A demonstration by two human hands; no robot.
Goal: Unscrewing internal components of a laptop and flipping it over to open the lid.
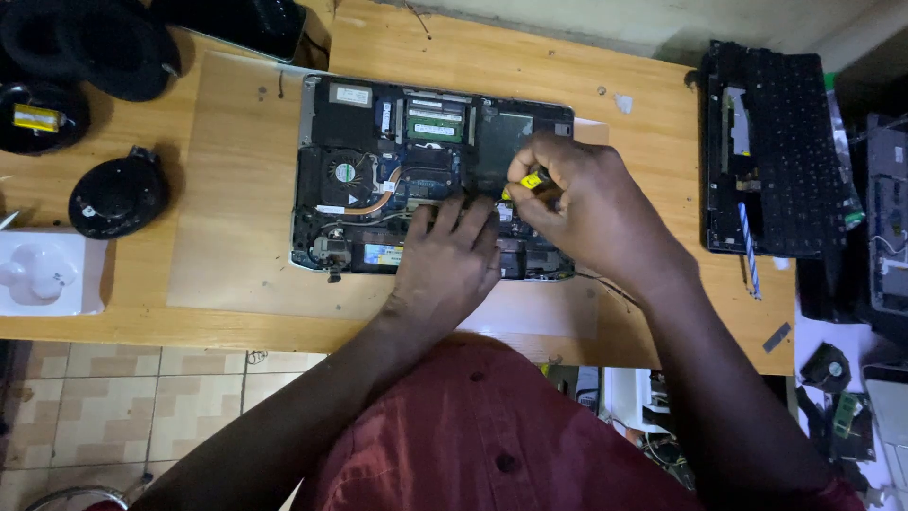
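Two hands are working over an opened laptop (433,175) lying bottom-up on a pale mat (236,189) on the tabletop (643,95). The left hand (449,255) is lying flat, fingers together, pressing down on the lower middle of the laptop's exposed boards, just beside the right hand. The right hand (567,203) is curled in a fist around a yellow-handled screwdriver (532,180), thumb and fingers pinching the handle; its tip is hidden under the hand, somewhere at the board's right-centre. A fan (344,173) and copper heat pipe are sitting to the left, and green memory sticks (435,121) are lying near the top edge. A removed keyboard (776,142) is resting well apart on the right, with black round speaker parts (118,194) on the left. The risk, as it looks, is a slip: if the driver is tilting or cams out of a screw head, the tip could be gouging the board or nicking a cable close by. The left palm's weight could also be flexing the board, and a freed screw could be rolling off the mat unnoticed.
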